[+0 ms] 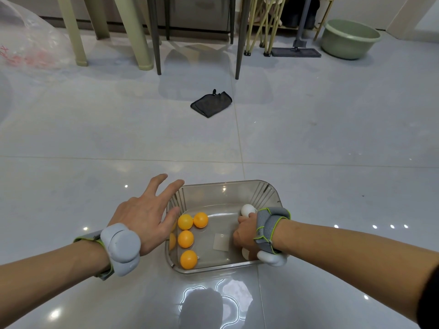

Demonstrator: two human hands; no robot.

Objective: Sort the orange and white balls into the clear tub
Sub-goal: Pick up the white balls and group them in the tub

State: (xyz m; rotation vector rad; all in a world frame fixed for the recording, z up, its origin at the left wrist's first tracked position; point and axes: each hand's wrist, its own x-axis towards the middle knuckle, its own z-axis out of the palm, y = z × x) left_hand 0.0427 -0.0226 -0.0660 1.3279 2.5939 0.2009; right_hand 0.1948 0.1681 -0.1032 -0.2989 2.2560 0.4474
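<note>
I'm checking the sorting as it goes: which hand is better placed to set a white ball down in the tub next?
The right hand: it is inside the clear tub on the white side, fingers closed around a white ball. The left hand is open and empty at the left wall, by the orange balls.

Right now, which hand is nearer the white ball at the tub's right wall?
Right. The right hand is inside the clear tub, fingertips touching the white ball. The left hand is spread open over the tub's left wall, above the orange balls.
</note>
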